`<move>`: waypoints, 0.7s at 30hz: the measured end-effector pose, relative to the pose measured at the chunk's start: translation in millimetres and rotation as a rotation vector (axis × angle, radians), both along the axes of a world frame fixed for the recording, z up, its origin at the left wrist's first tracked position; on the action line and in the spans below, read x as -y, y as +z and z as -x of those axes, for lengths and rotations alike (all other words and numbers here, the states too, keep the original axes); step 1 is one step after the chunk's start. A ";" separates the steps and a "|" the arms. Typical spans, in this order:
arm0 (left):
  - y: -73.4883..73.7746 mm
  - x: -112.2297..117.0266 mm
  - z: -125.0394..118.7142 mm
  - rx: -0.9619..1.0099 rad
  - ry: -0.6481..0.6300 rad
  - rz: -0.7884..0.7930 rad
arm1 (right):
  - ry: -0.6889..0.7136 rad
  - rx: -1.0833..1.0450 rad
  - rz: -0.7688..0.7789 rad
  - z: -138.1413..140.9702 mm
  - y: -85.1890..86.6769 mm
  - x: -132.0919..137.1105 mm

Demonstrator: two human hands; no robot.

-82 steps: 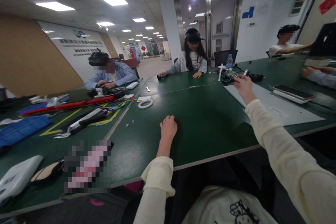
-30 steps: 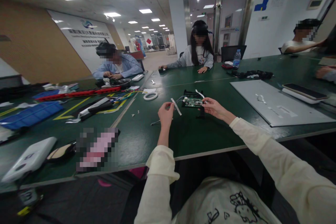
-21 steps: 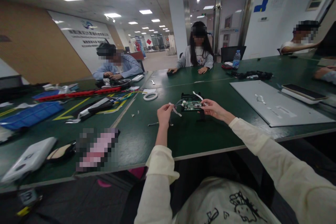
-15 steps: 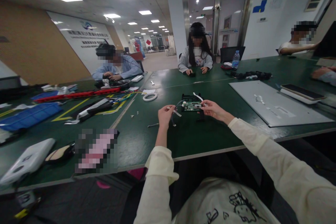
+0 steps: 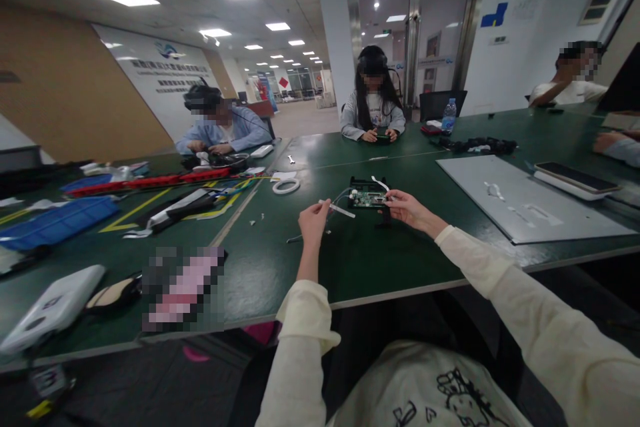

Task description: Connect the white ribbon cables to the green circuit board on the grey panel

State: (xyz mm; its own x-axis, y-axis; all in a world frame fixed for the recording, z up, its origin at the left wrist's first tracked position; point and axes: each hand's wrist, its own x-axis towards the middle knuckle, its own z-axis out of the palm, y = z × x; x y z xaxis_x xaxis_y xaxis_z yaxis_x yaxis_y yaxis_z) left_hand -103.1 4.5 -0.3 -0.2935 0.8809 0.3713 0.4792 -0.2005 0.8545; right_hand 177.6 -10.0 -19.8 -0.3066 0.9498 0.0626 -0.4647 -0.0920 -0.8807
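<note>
My left hand (image 5: 313,221) is pinched on a narrow white strip (image 5: 343,210) that points right toward a green circuit board (image 5: 367,199). Thin grey wires (image 5: 341,195) curve from the board's left side toward this hand. At the board's right edge, the fingers of my right hand (image 5: 409,208) close on the board and cover that corner. A second white strip (image 5: 381,183) sticks up above those fingertips. Around the board shows a black frame (image 5: 356,183). Whether the frame rests on the table is unclear.
A white tape roll (image 5: 286,186) lies on the green table left of the board. To the right is a grey panel (image 5: 480,193) with white scraps. Left stand a blue tray (image 5: 60,221) and a white device (image 5: 53,307). Several people sit around the table.
My left hand has shifted slightly left and up, and its strip now lies flatter. The person opposite has brought both hands together around a dark object. The person at right has raised an arm.
</note>
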 end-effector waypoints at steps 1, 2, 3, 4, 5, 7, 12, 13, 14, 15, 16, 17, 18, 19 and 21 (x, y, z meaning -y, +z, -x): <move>-1.1 -0.6 0.9 -0.036 -0.007 0.002 | 0.002 0.000 -0.003 -0.1 -0.2 -0.1; -2.2 -1.3 1.7 -0.068 -0.019 -0.003 | 0.003 0.001 -0.005 -0.1 -0.3 0.0; -3.0 -2.1 2.3 -0.090 -0.030 -0.018 | 0.005 0.004 -0.007 0.0 -0.4 0.2; -3.6 -2.8 2.6 -0.103 -0.039 -0.039 | 0.008 0.008 -0.008 0.1 -0.4 0.4; -3.8 -3.3 2.6 -0.104 -0.044 -0.065 | 0.010 0.011 -0.008 0.3 -0.3 0.6; -3.0 -4.0 1.6 -0.075 -0.040 -0.119 | 0.016 0.017 -0.003 0.4 0.0 1.0; 3.5 -2.4 -3.2 0.082 -0.072 -0.174 | -0.004 0.018 0.019 -0.6 1.1 0.7; 4.9 -1.7 -4.0 0.116 -0.089 -0.179 | -0.010 0.017 0.023 -0.8 1.0 0.4; 6.1 -1.0 -4.6 0.152 -0.107 -0.187 | -0.014 0.017 0.024 -1.0 0.8 0.2; 7.1 -0.4 -4.9 0.191 -0.126 -0.195 | -0.018 0.017 0.025 -1.0 0.5 -0.1; 7.6 0.1 -5.1 0.231 -0.146 -0.200 | -0.020 0.017 0.024 -1.0 0.0 -0.4; 7.8 0.4 -5.1 0.269 -0.164 -0.196 | -0.022 0.017 0.023 -1.0 -0.6 -0.7; 7.6 0.6 -5.1 0.302 -0.180 -0.183 | -0.022 0.018 0.022 -1.0 -1.2 -0.9; 7.1 0.6 -5.0 0.327 -0.189 -0.167 | -0.023 0.018 0.019 -1.0 -1.7 -1.1; 5.7 0.3 -5.0 0.359 -0.199 -0.140 | -0.020 0.016 0.011 -1.1 -2.2 -1.0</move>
